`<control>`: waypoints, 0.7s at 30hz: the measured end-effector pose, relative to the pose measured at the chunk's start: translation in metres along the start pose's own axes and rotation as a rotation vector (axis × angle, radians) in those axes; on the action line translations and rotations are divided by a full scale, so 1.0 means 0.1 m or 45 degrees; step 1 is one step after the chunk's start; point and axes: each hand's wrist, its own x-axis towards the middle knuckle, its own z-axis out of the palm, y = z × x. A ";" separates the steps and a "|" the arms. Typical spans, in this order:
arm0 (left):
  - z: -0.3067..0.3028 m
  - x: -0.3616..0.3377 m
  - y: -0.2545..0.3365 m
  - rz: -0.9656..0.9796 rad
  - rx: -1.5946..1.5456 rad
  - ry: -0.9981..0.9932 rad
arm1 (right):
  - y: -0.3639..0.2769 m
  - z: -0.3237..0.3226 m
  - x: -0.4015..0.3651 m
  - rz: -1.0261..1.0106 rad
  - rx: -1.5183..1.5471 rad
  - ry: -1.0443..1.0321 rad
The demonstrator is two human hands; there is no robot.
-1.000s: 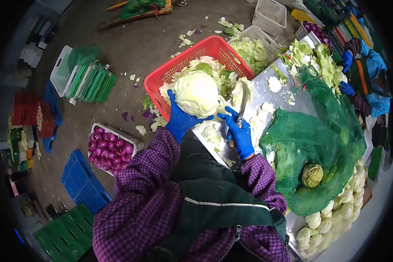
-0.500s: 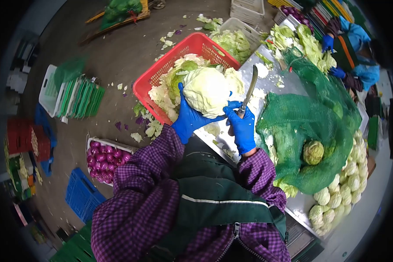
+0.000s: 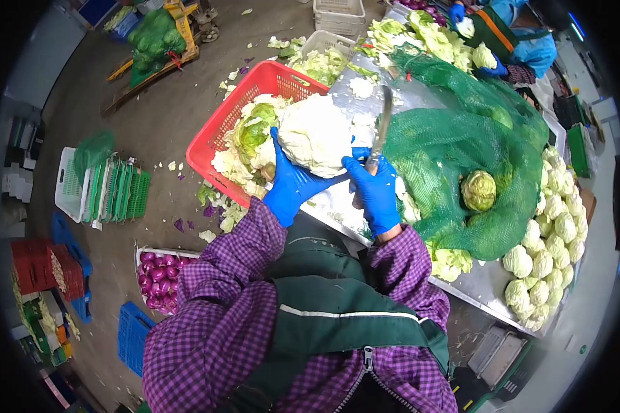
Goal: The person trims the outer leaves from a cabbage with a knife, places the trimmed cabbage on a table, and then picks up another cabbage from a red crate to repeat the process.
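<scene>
A pale cabbage [image 3: 315,138] rests in my blue-gloved left hand [image 3: 291,184], whose thumb lies along its left side while the fingers run beneath. My right hand [image 3: 377,194], gloved the same, is closed round the handle of a curved knife [image 3: 386,120]. Its blade points up and away from me, to the right of the cabbage. The fingertips of that hand come right up to the cabbage's lower right side. Just beyond and left is a red crate [image 3: 201,141] holding loose leaves [image 3: 255,131].
On the metal table [image 3: 472,286] to my right lie a green net sack [image 3: 427,148], a browned cabbage [image 3: 478,191] and piled trimmed cabbages [image 3: 541,265]. Purple onions [image 3: 160,279] fill a box at lower left. A co-worker's gloved hand [image 3: 486,60] holds a cabbage across the table.
My view has shifted, so the table and sack appear farther left and up. Both hands keep their hold on cabbage and knife. The co-worker's hands now show cabbages in them.
</scene>
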 end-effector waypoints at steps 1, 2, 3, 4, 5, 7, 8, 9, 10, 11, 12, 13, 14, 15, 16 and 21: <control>0.03 -0.02 -0.09 -0.006 -0.050 -0.001 | 0.00 -0.09 -0.04 0.025 0.055 0.009; 0.06 -0.03 -0.18 -0.012 -0.099 -0.004 | -0.02 -0.16 -0.09 0.020 0.112 -0.003; 0.09 -0.03 -0.27 -0.020 -0.088 -0.008 | -0.03 -0.23 -0.14 0.015 0.169 -0.016; 0.11 -0.04 -0.36 -0.010 -0.093 -0.010 | -0.06 -0.29 -0.19 0.007 0.176 -0.011; 0.13 -0.04 -0.44 -0.001 -0.096 -0.012 | -0.09 -0.34 -0.24 -0.029 0.189 -0.020; 0.19 -0.06 -0.60 0.021 -0.109 -0.032 | -0.12 -0.41 -0.33 -0.071 0.210 -0.021; 0.21 -0.07 -0.67 0.053 -0.133 -0.053 | -0.13 -0.43 -0.36 -0.101 0.192 0.025; 0.21 -0.07 -0.71 0.049 -0.126 -0.059 | -0.15 -0.46 -0.38 -0.133 0.174 0.068; 0.22 -0.06 -0.74 0.066 -0.145 -0.104 | -0.14 -0.50 -0.39 -0.155 0.039 0.071; 0.22 -0.06 -0.77 0.082 -0.163 -0.146 | -0.09 -0.48 -0.38 -0.163 0.045 0.071; 0.22 -0.06 -0.81 0.080 -0.158 -0.143 | -0.01 -0.42 -0.37 -0.478 -0.063 0.085; 0.27 -0.05 -0.86 0.187 -0.044 -0.024 | 0.03 -0.37 -0.38 -0.793 -0.172 0.102; 0.31 -0.04 -0.89 0.294 0.072 0.089 | 0.03 -0.38 -0.39 -0.669 -0.071 0.067; 0.32 -0.04 -0.90 0.290 0.080 0.083 | 0.01 -0.41 -0.38 -0.679 -0.067 0.072; 0.33 -0.05 -0.91 0.260 0.049 -0.006 | -0.02 -0.44 -0.37 -0.648 -0.129 0.063; 0.39 -0.04 -0.96 0.270 0.007 -0.043 | -0.16 -0.59 -0.37 -0.510 -0.139 0.021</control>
